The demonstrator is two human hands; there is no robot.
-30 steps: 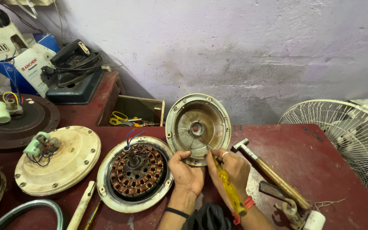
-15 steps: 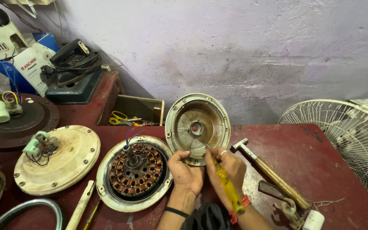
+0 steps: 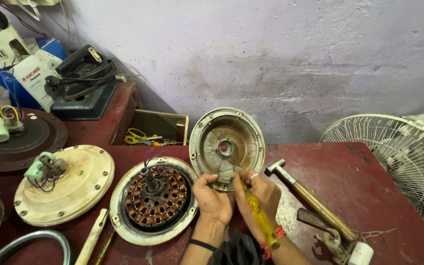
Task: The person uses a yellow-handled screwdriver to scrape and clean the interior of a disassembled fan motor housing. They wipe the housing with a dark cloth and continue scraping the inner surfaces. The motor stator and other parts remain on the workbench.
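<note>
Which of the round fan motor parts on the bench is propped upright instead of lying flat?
The grey metal cover held by both hands; the others lie flat.

From my remote seat I see two bare forearms with no sleeves. The left hand (image 3: 214, 200) has a thin black band round its wrist, at six o'clock from the palm. The right hand (image 3: 260, 196) wears a pale ring on one finger and a red band at the wrist.
</note>
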